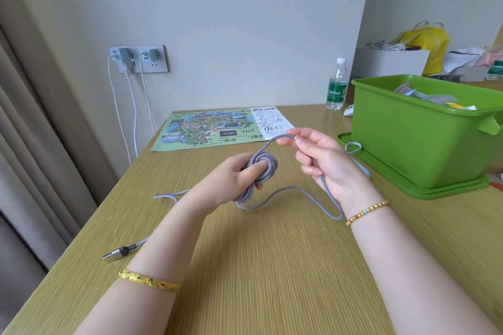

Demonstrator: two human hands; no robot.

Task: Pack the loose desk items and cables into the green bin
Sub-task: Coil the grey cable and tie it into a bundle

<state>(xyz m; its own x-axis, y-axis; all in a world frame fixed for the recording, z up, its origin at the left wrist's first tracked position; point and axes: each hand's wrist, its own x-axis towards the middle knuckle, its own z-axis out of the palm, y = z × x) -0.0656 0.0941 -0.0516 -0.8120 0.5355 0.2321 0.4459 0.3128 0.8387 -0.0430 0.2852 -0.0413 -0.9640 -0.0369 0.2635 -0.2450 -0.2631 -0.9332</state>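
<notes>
My left hand [234, 178] grips a small coil of grey braided cable [262, 168] above the middle of the desk. My right hand [324, 162] pinches a strand of the same cable near its fingertips, and a loop hangs down past that wrist. The cable's loose tail runs left across the desk to a USB plug [115, 254] near the left edge. The green bin [413, 130] stands at the right on its green lid [424, 187], with papers and small items inside.
A printed map sheet [217, 128] lies at the back of the wooden desk [272, 266]. A water bottle [337, 85] stands by the bin. Chargers and white cords hang from a wall socket [138, 58]. Boxes and a yellow bag [427, 43] sit behind the bin.
</notes>
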